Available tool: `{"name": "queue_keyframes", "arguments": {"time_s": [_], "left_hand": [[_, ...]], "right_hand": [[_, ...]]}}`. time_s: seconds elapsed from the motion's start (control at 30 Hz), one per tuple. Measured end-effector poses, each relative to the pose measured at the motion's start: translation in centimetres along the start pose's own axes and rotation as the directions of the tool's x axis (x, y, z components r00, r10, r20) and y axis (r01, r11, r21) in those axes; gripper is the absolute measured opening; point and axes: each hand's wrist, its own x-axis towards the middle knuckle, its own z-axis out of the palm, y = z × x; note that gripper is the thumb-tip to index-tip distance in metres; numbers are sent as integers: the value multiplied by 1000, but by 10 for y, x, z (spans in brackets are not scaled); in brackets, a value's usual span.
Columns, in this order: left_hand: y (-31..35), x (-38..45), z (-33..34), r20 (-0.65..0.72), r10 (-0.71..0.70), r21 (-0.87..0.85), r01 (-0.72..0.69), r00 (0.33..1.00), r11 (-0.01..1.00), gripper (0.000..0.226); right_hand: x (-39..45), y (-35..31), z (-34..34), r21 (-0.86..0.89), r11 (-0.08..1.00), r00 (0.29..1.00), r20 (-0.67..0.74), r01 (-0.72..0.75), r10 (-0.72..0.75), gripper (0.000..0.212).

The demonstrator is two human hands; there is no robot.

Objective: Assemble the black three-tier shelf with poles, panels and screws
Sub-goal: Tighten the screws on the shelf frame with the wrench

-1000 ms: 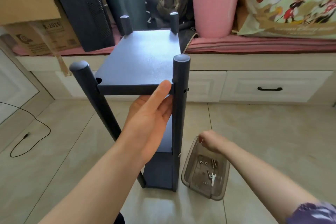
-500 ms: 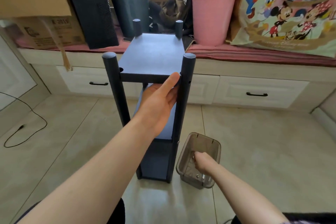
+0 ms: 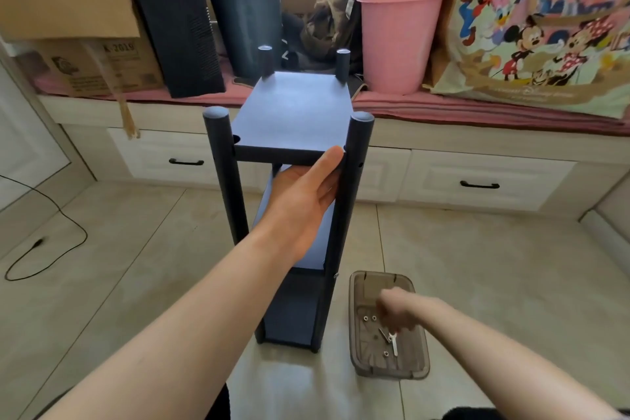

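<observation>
Over the tray (image 3: 422,372), my blurred right hand (image 3: 397,312) has lifted, grip unclear; my left hand (image 3: 305,201) still props the top panel (image 3: 293,112) with straight fingers, awaiting a screw.

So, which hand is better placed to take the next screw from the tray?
Right. The right hand is already over the tray with its screws. The left hand supports the top panel.
</observation>
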Motion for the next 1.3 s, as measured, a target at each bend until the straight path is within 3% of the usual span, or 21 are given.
{"name": "queue_keyframes", "arguments": {"time_s": [0.13,0.23,0.33,0.43,0.53,0.6,0.77,0.9,1.3], "left_hand": [[-1,0,2,-24,10,-22,-10,1000,1000,18],[-3,0,2,-51,26,-22,-28,998,999,22],[-6,0,3,-76,35,-6,-36,997,999,28],[-8,-1,6,-115,40,15,-38,993,999,32],[-13,-1,12,-170,62,13,-60,984,998,36],[-15,-1,14,-186,75,17,-73,980,997,39],[-15,-1,13,-173,85,49,-77,981,996,43],[-15,0,12,-185,83,54,-75,979,996,47],[-12,-4,21,-205,60,-17,-65,977,998,32]], "right_hand": [[-49,-9,-61,60,977,951,-248,205,-184,9],[-94,-10,-87,235,912,853,-487,335,-187,8],[-137,-14,-101,457,739,724,-687,495,-61,9],[-172,-23,-109,517,544,592,-805,661,44,3],[-190,-38,-119,542,301,520,-840,784,155,2],[-194,-50,-128,525,204,491,-849,826,197,3],[-184,-71,-134,472,241,418,-875,848,244,5],[-175,-69,-121,472,293,410,-878,832,248,8],[-180,-59,-109,407,279,376,-913,870,159,11]]}}
